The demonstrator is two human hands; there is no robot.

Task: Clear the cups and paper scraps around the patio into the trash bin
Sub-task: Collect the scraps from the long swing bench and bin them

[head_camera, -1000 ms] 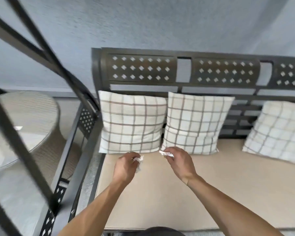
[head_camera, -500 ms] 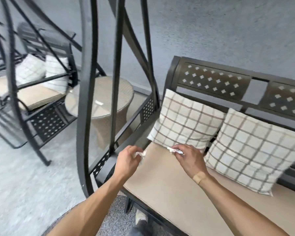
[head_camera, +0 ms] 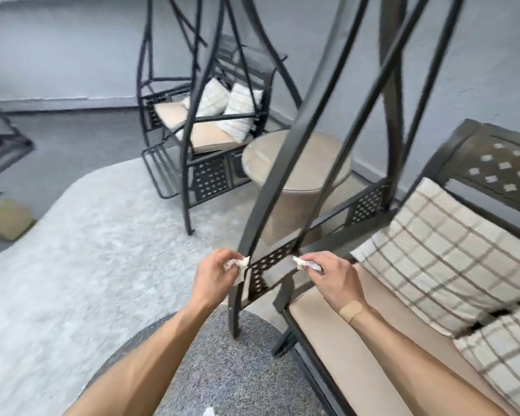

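Observation:
My left hand point(head_camera: 213, 279) grips a crumpled white paper scrap point(head_camera: 237, 262) just left of the swing bench's dark metal side frame point(head_camera: 270, 267). My right hand point(head_camera: 333, 277) pinches a second white paper scrap point(head_camera: 305, 263) above the bench's tan seat cushion point(head_camera: 336, 340), on the other side of that frame. Another bit of white paper point(head_camera: 208, 412) shows at the bottom edge of the view. No cup and no trash bin are in sight.
Checked pillows point(head_camera: 445, 250) lean on the bench back at right. A round wicker side table point(head_camera: 297, 175) stands behind the frame. A second swing seat point(head_camera: 204, 127) with pillows is farther back. Pale rug point(head_camera: 87, 250) covers the floor; a cardboard box point(head_camera: 5, 219) lies far left.
The view has swung left from the bench to the open patio. Both hands, each still holding its scrap, have come back from the pillows to the bench's left end.

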